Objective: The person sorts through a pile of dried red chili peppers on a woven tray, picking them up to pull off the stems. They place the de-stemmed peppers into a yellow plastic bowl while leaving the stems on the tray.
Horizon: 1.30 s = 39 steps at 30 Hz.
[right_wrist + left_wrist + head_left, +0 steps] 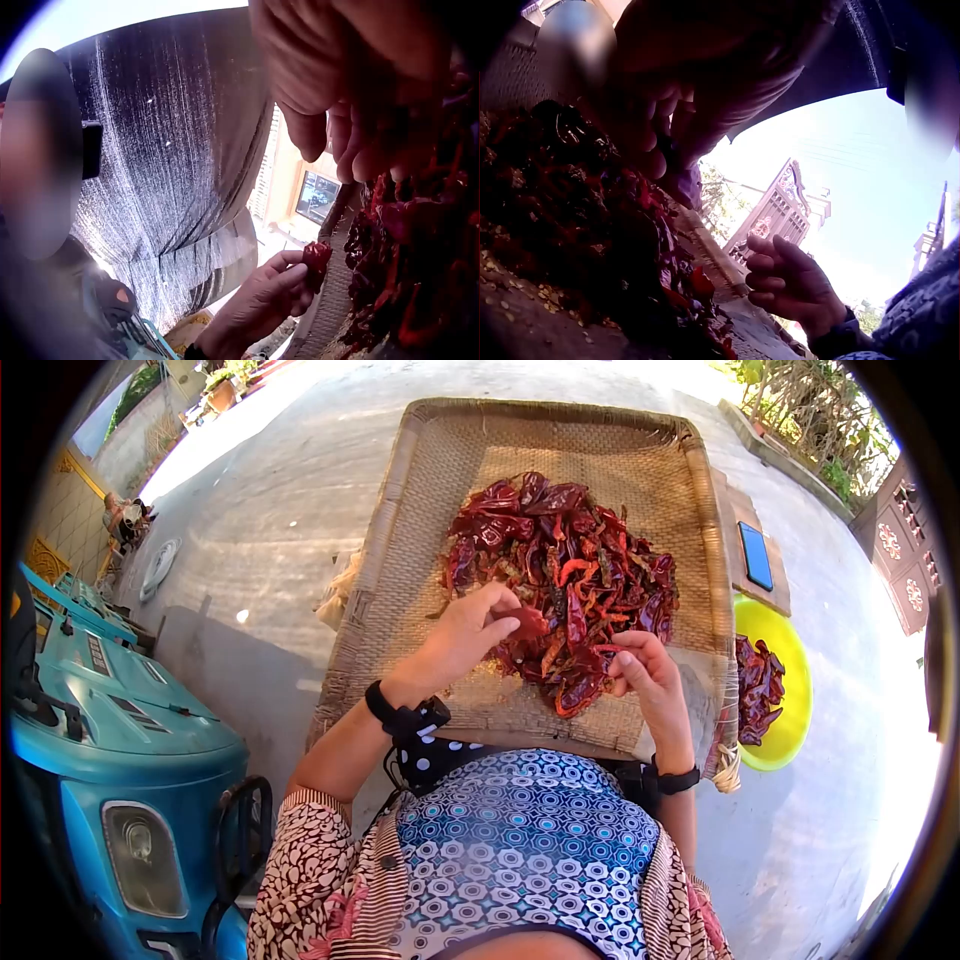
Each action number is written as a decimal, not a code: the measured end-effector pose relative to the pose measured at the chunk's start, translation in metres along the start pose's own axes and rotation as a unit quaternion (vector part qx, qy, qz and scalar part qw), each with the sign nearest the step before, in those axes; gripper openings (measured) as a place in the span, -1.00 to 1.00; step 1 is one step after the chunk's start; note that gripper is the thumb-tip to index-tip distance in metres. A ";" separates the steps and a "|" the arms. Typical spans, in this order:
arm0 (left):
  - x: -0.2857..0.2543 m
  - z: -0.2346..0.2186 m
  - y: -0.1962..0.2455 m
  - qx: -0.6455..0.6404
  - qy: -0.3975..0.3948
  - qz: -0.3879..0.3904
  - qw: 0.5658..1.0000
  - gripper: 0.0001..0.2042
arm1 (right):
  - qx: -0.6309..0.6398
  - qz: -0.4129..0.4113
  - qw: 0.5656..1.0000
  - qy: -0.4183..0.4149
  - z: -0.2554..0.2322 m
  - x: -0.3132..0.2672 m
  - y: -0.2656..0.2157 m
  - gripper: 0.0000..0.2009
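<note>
A heap of dried red chili peppers (560,560) lies on a shallow woven tray (440,450). My left hand (465,635) is over the heap's near left side, pinching a dried chili pepper (530,624) between thumb and fingers. The same pepper (317,262) shows crumpled and dark red in the right wrist view. At the heap's near right edge is my right hand (655,675), thumb close to its bent fingers. Red pepper skin overlaps its fingertips in the head view; I cannot tell whether they hold it. Pale seeds (536,292) are scattered beside the heap.
To the tray's right, a yellow-green basin (795,700) holds more dried red peppers (757,690). A blue-screened phone (755,555) lies on a board (735,510) beyond it. A turquoise vehicle (150,750) stands close on the left, on the concrete ground (260,540).
</note>
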<state>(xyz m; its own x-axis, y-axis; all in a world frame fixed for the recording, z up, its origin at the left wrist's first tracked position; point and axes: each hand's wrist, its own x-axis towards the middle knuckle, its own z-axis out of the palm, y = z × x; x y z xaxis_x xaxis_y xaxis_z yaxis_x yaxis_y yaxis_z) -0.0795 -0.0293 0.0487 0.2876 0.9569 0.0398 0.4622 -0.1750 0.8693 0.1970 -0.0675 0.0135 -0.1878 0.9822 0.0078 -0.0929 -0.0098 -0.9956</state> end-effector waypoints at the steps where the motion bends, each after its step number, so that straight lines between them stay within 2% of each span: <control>1: -0.004 0.004 0.004 -0.034 -0.033 -0.009 0.999 -0.85 | -0.030 0.000 0.999 -0.026 0.010 0.001 -0.004 -0.76; 3: -0.009 0.013 0.009 -0.104 -0.097 -0.026 0.990 -0.84 | -0.092 -0.001 0.993 -0.080 0.025 0.001 -0.010 -0.77; 4: -0.009 0.020 0.001 -0.114 -0.113 0.014 0.987 -0.84 | -0.116 -0.011 0.989 -0.091 0.029 0.001 -0.005 -0.80; 8: -0.006 0.029 -0.006 -0.177 -0.215 0.015 0.960 -0.82 | -0.042 0.051 0.992 -0.106 0.029 -0.001 0.002 -0.82; 11: -0.002 0.029 -0.009 -0.150 -0.122 0.034 0.981 -0.78 | -0.041 0.065 0.996 -0.043 0.014 -0.003 0.008 -0.83; 14: 0.025 0.003 -0.028 0.073 0.029 0.029 0.996 -0.71 | 0.015 0.004 0.997 0.078 -0.021 -0.002 0.012 -0.84; 15: 0.038 -0.009 -0.045 0.066 0.061 -0.006 0.996 -0.66 | 0.068 -0.004 0.988 0.137 -0.035 -0.002 0.012 -0.83; 16: 0.048 -0.017 -0.073 0.124 0.135 0.002 0.983 -0.66 | 0.119 -0.014 0.973 0.195 -0.048 -0.003 0.011 -0.83; 19: 0.065 -0.032 -0.091 0.253 0.220 -0.102 0.937 -0.65 | 0.288 -0.088 0.910 0.286 -0.086 -0.009 0.014 -0.75; 22: 0.073 -0.035 -0.096 0.297 0.164 -0.140 0.930 -0.64 | 0.371 -0.070 0.869 0.321 -0.092 -0.014 0.011 -0.67; 25: 0.071 -0.036 -0.102 0.323 0.180 -0.125 0.921 -0.67 | 0.324 -0.040 0.899 0.292 -0.084 -0.014 0.024 -0.66; 28: 0.062 -0.038 -0.099 0.297 0.204 -0.102 0.927 -0.72 | 0.239 -0.036 0.943 0.228 -0.070 -0.013 0.025 -0.69; 31: 0.043 -0.037 -0.080 0.296 0.204 -0.009 0.933 -0.72 | 0.135 -0.025 0.976 0.169 -0.045 -0.003 0.017 -0.76; 33: 0.025 -0.030 -0.051 0.137 0.105 -0.047 0.984 -0.72 | 0.073 0.001 0.991 0.113 -0.028 0.002 0.011 -0.77; 34: 0.017 -0.025 -0.038 0.055 0.054 -0.065 0.995 -0.72 | 0.038 0.007 0.996 0.074 -0.018 0.003 0.005 -0.78; 37: -0.004 -0.010 -0.015 -0.061 -0.072 -0.089 0.992 -0.70 | -0.001 0.006 1.000 -0.025 0.006 0.007 0.000 -0.78; 39: -0.012 0.001 -0.006 -0.052 -0.111 -0.056 0.991 -0.71 | -0.026 -0.001 0.998 -0.058 0.019 0.008 -0.002 -0.77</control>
<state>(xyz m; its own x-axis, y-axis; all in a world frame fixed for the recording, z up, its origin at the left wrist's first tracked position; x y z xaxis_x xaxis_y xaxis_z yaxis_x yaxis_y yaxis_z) -0.0850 -0.0396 0.0427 0.4220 0.8925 -0.1591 0.4168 -0.0351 0.9083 0.1773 -0.0628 0.0174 -0.3003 0.9537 0.0177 -0.0436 0.0048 -0.9990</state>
